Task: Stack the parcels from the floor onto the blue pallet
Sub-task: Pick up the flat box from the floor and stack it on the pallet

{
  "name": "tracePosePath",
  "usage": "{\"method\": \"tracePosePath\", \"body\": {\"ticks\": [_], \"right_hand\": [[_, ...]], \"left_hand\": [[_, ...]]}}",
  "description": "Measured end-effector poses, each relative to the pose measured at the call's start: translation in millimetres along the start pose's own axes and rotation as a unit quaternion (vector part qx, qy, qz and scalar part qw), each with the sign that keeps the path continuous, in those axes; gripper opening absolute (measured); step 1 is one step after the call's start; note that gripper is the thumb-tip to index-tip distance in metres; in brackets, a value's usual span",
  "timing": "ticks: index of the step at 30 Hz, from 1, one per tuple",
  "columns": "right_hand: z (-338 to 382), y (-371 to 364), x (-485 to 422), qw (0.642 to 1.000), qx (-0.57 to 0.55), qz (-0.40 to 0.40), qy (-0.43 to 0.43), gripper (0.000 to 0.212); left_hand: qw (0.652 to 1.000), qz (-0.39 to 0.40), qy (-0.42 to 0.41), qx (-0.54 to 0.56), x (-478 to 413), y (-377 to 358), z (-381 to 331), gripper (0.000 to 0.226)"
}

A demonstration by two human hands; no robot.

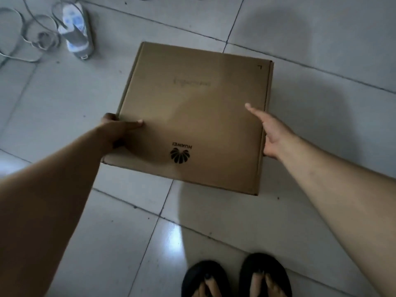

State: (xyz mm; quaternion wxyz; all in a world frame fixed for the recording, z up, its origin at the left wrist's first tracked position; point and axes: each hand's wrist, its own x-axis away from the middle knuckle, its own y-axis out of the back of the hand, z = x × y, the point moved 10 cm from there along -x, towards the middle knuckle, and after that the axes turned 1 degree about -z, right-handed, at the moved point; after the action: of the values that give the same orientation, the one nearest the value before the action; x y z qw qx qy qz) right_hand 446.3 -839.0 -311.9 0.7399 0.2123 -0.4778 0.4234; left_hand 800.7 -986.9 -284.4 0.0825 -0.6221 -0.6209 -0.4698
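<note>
A flat brown cardboard parcel (192, 108) with a black printed logo near its front edge is held level above the tiled floor. My left hand (116, 130) grips its left edge, thumb on top and fingers tucked under. My right hand (271, 132) clasps the right edge, thumb lying across the top face and fingers hidden below. The blue pallet is not in view.
Grey floor tiles (321, 39) spread all around. A white and blue power strip (75, 28) with coiled grey cables (32, 33) lies at the far left. My two feet in black sandals (235, 277) stand at the bottom edge.
</note>
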Motion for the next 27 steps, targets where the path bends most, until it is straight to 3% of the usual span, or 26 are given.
{"method": "tracePosePath", "body": {"ticks": [4,7,12,16,22,27], "right_hand": [[27.0,50.1,93.1,0.997,0.043,-0.058,0.025,0.095],[63.7,90.5,176.4,0.992,0.075,-0.096,0.045,0.099],[129.9,162.0,309.7,0.985,-0.012,-0.157,0.072,0.04],[144.0,241.9,394.6,0.958,-0.122,-0.232,0.115,0.034],[102.1,375.8,545.1,0.887,-0.269,-0.318,0.201,0.039],[-5.3,499.1,717.3,0.822,-0.285,-0.447,0.207,0.047]], "left_hand": [[0.999,0.04,0.02,0.009,86.3,5.8,-30.7,0.071],[0.997,0.069,0.019,0.014,157.5,11.6,-78.2,0.069],[0.99,0.138,-0.038,-0.012,264.8,-10.7,-195.7,0.071],[0.971,0.212,-0.107,-0.04,334.3,-65.3,-276.3,0.072],[0.914,0.343,-0.199,-0.083,494.9,-188.2,-345.3,0.068],[0.829,0.47,-0.264,-0.151,707.5,-305.4,-330.0,0.062]]}}
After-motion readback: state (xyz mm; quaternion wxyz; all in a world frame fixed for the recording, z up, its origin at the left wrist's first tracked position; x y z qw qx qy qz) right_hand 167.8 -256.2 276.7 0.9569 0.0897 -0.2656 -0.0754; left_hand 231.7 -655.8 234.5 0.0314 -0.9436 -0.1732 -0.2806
